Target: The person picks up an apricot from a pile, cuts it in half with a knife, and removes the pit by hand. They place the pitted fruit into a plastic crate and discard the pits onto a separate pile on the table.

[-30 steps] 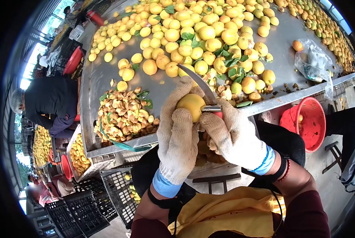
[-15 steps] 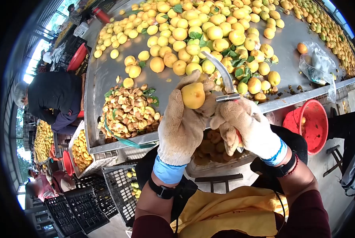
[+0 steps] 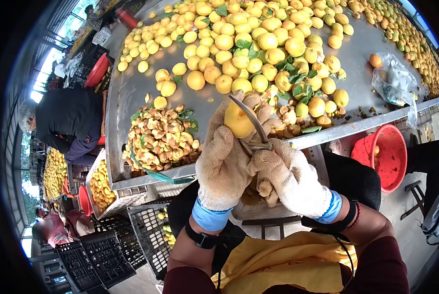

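Both my hands wear off-white knitted gloves, browned at the palms. My left hand (image 3: 222, 164) is closed around a yellow peach-like fruit (image 3: 235, 123), held up above the table's near edge. My right hand (image 3: 293, 176) grips a small sickle-shaped knife (image 3: 256, 125) just beside it. The curved blade overlaps the right side of the fruit, its tip near the top, while the handle is hidden in my glove. Left of my hands lies a heap of brownish-yellow fruit pieces (image 3: 158, 139). Whole yellow fruits (image 3: 224, 59) are spread over the metal table beyond.
The metal table's raised rim (image 3: 327, 138) runs behind my hands. A clear plastic bag (image 3: 393, 78) lies at the right, above a red basin (image 3: 388, 157). A black crate (image 3: 153, 235) stands low at left. Another person in dark clothes (image 3: 70, 117) bends over at the left.
My right hand has moved left, bringing the curved blade from upright beside the fruit to across its right side. The left hand still holds the fruit in nearly the same place.
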Demonstrator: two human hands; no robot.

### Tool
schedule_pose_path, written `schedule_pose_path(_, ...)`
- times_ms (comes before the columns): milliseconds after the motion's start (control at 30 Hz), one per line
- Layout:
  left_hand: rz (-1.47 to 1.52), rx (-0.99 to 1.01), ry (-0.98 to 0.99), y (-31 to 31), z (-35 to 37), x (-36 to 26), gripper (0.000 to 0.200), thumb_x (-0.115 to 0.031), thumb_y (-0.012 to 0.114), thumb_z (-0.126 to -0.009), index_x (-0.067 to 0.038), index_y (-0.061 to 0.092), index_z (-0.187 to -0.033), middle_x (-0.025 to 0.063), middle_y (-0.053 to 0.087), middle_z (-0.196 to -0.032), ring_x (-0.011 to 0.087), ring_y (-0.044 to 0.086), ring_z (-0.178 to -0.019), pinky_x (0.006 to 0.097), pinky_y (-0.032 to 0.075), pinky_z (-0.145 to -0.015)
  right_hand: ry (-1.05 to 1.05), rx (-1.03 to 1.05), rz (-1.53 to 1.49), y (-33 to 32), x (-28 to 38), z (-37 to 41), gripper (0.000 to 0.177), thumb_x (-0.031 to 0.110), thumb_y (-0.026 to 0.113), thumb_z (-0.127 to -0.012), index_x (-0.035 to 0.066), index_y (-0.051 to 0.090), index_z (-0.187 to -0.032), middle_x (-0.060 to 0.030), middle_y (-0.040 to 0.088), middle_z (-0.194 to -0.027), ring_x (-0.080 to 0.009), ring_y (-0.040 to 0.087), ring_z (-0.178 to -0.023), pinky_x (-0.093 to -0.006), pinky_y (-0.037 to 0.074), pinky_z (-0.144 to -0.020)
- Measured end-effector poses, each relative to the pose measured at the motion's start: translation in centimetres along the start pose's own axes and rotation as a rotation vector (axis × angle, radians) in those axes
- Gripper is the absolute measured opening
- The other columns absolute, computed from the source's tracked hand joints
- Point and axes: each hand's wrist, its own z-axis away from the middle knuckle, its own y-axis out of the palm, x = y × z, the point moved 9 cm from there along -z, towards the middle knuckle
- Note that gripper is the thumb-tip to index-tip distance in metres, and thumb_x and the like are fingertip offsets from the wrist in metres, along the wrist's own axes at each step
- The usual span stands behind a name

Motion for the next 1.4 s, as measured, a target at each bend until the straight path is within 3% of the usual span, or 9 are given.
schedule_pose_path(233,-0.179,0.043,0.005,0.1,0.4,0.0,0.077,-0.047,0.052,-0.107,-0.001,0.021,-0.16,0.0236,0.05,-0.15,0.0377,0.052,-0.138,0.0589,0.041,-0.116,0.009,-0.024,-0.016,0.2,0.9,0.4,0.034,0.035,0.057,-0.106,0.001,0.063,-0.109,-0.0054,0.066,-0.074,-0.0094,0.063,-0.06,-0.0251,0.05,-0.054)
schedule_pose_path(467,-0.329,0.01,0.062,0.7,1.0,0.2,0.079,-0.05,0.054,-0.105,-0.002,0.022,-0.16,0.0213,0.051,-0.149,0.0354,0.055,-0.136,0.0469,0.047,-0.113,0.086,0.023,-0.059,0.8,0.1,0.2,0.032,0.032,0.057,-0.107,0.001,0.065,-0.108,-0.0062,0.067,-0.075,-0.0104,0.066,-0.063,-0.0259,0.051,-0.057)
schedule_pose_path(567,-0.415,-0.059,0.071,0.5,1.0,0.2,0.079,-0.055,0.049,-0.106,-0.001,0.025,-0.159,0.02,0.058,-0.143,0.0349,0.061,-0.129,0.0462,0.05,-0.111,-0.216,-0.098,0.11,-0.1,3.0,0.4,0.033,0.033,0.058,-0.106,0.001,0.066,-0.107,-0.0071,0.067,-0.073,-0.0135,0.068,-0.064,-0.0273,0.053,-0.058)
schedule_pose_path(733,-0.36,-0.012,0.036,-0.7,0.8,1.1,0.074,-0.047,0.054,-0.106,-0.001,0.027,-0.157,0.0194,0.055,-0.146,0.0272,0.061,-0.128,0.0374,0.053,-0.105,0.205,0.008,0.124,-0.4,1.3,-0.2,0.038,0.039,0.06,-0.104,0.001,0.067,-0.103,-0.0106,0.068,-0.072,-0.0198,0.072,-0.067,-0.0314,0.056,-0.062)
schedule_pose_path(1000,-0.451,-0.073,0.102,-0.9,0.8,-0.6,0.069,-0.04,0.059,-0.105,0.003,0.033,-0.153,0.0201,0.062,-0.137,0.0345,0.065,-0.123,0.0483,0.054,-0.104,0.253,0.004,0.2,-0.4,-0.9,0.1,0.042,0.044,0.061,-0.102,0.003,0.068,-0.098,-0.0142,0.07,-0.073,-0.0276,0.075,-0.07,-0.0389,0.057,-0.063)
schedule_pose_path(1067,-0.282,-0.071,0.055,-1.0,0.7,0.2,0.068,-0.039,0.059,-0.106,0.004,0.034,-0.152,0.0211,0.062,-0.136,0.0345,0.065,-0.123,0.0479,0.054,-0.103,0.002,-0.11,0.428,-0.9,0.5,-0.1,0.041,0.043,0.062,-0.102,0.003,0.068,-0.097,-0.015,0.071,-0.074,-0.0297,0.075,-0.069,-0.0396,0.057,-0.063)
schedule_pose_path(1200,-0.317,-0.078,0.0,-1.0,0.0,-0.6,0.066,-0.04,0.057,-0.106,0.003,0.035,-0.151,0.0225,0.063,-0.134,0.0353,0.066,-0.12,0.0478,0.054,-0.103,0.05,-0.047,0.602,-1.4,0.5,-0.8,0.032,0.036,0.062,-0.104,0.006,0.068,-0.111,-0.0077,0.072,-0.078,-0.0138,0.072,-0.069,-0.0295,0.057,-0.063)
schedule_pose_path(1267,-0.722,-0.04,-0.06,-1.6,-0.3,-1.2,0.063,-0.041,0.054,-0.107,0.002,0.037,-0.15,0.0232,0.064,-0.134,0.036,0.067,-0.119,0.0479,0.054,-0.104,0.258,0.008,0.354,-0.9,-0.4,-0.7,0.03,0.033,0.061,-0.105,0.005,0.067,-0.113,-0.0064,0.07,-0.076,-0.0124,0.07,-0.066,-0.0272,0.055,-0.06)
schedule_pose_path(1400,-0.352,-0.171,0.034,-0.7,0.8,-0.3,0.061,-0.042,0.047,-0.11,0.001,0.037,-0.151,0.0235,0.063,-0.135,0.036,0.065,-0.123,0.049,0.053,-0.105,0.229,0.082,-0.163,2.1,-1.3,0.2,0.038,0.039,0.058,-0.107,0.002,0.064,-0.105,-0.0043,0.065,-0.069,-0.0082,0.062,-0.055,-0.0234,0.049,-0.051)
